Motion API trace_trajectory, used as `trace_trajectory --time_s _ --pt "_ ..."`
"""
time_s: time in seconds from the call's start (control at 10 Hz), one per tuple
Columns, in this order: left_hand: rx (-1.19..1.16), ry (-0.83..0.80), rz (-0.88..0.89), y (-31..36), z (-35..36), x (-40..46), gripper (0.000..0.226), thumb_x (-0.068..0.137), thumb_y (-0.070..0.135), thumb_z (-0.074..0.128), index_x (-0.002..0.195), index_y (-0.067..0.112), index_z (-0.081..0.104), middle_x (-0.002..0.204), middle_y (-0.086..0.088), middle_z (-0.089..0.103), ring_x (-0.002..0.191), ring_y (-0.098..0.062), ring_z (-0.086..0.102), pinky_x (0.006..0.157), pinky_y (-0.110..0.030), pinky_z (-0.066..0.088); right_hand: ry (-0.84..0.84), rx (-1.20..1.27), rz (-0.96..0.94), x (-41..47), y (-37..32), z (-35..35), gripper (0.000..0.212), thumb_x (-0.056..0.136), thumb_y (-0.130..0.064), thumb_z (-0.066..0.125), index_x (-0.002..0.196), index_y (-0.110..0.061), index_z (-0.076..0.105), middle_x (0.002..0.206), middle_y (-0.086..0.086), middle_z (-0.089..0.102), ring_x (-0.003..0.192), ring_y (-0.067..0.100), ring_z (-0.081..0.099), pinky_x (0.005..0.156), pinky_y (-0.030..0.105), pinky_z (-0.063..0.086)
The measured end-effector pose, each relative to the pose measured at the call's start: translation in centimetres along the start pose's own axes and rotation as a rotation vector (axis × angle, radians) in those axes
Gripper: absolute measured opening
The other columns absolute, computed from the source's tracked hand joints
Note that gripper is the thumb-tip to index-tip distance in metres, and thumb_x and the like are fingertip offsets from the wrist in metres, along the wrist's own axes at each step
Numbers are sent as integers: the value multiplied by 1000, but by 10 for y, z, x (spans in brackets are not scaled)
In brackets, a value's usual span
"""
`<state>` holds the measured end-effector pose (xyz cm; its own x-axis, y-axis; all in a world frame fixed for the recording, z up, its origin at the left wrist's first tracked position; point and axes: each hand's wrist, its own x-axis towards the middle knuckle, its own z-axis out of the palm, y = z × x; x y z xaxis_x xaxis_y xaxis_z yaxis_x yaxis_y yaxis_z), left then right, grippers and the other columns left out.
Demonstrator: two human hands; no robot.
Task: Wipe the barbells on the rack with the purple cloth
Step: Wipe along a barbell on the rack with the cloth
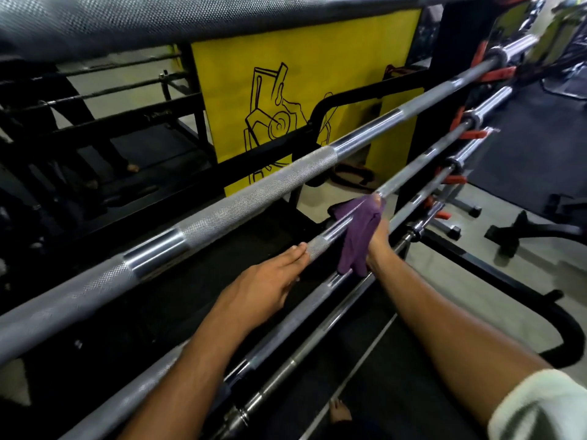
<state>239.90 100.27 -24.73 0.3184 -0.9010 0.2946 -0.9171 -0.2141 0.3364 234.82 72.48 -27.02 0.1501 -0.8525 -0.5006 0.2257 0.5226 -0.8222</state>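
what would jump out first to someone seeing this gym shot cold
The purple cloth stands out at centre, wrapped over a chrome barbell and gripped by the right hand. Just left of it, the left hand rests with straight fingers against the same bar's knurled section. Behind the rack, a bright yellow panel with a black line drawing fills the upper middle.

Barbells lie stacked on rack (444, 100), running lower left to upper right. Left hand (266, 281) rests on second barbell (320, 244); right hand (379, 236) just right, holding cloth (357, 230) draped over same bar. Panel (317, 58) behind rack.
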Motion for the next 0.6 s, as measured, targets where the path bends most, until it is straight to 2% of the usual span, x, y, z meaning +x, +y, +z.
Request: trace_trajectory --time_s 0.1,0.2,0.3,0.4,0.5,0.6 --pt "-9 29 -11 0 2 2 56 97 14 62 149 26 45 157 15 34 140 2 34 102 -30 51 -190 -278 -59 -36 17 3 50 96 -66 44 88 -19 60 74 1 62 70 16 61 74 33 53" --pt "66 50 -9 2 3 1 51 97 24 60 147 26 48 155 13 40 137 -2 42 95 -34 56 -479 -427 -218 -65 52 -24 52 92 -69 50 102 -19 60 84 -2 67 79 16 64 83 41 54" --pt "154 162 13 13 0 -2 42 99 35 53 140 25 57 148 9 52 131 -8 53 91 -35 58 -579 -482 -301 -67 54 -41 60 84 -74 56 112 -21 62 99 -3 74 92 15 70 94 44 55" --pt "115 354 -144 59 9 -2 48 97 54 47 130 25 65 127 8 67 113 -13 64 86 -33 57 -553 -397 -253 -56 33 -56 62 74 -75 67 122 -37 56 114 -4 73 105 17 71 100 48 53" --pt "57 265 -387 95 26 9 67 89 71 47 143 32 52 130 10 65 114 -16 64 88 -33 53 -595 -372 -255 -50 21 -64 54 73 -66 73 117 -43 51 119 -2 71 108 19 69 101 50 53" --pt "-146 201 -760 115 57 27 82 78 77 57 149 45 32 121 16 66 107 -13 65 85 -32 51 -706 -428 -306 -48 3 -83 46 84 -36 77 118 -34 47 117 4 69 105 21 70 96 52 55"
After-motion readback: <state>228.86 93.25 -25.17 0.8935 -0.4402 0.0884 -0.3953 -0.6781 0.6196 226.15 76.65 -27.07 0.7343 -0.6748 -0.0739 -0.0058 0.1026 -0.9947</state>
